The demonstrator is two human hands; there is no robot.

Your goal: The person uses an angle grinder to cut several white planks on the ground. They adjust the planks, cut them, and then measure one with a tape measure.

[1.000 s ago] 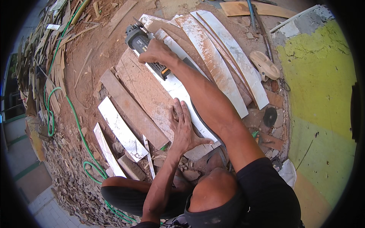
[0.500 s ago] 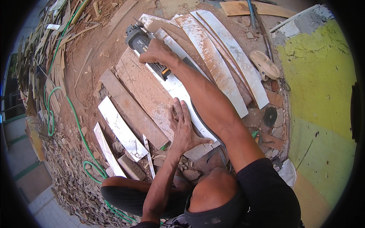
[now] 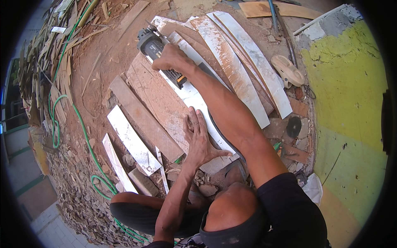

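right hand (image 3: 171, 58) was closed round the grinder (image 3: 156, 48) at the strip's far end; left hand (image 3: 199, 138) lay flat, fingers spread, pinning the strip (image 3: 194, 97) on the boards (image 3: 155, 97). the strip, a long pale curved piece, dusty, looked stiff, thin and probably brittle; best held flat near the cut.

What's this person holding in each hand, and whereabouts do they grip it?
The right hand grips a grey and black angle grinder around its body, behind the head. The left hand holds nothing; it presses flat on a long pale stone strip.
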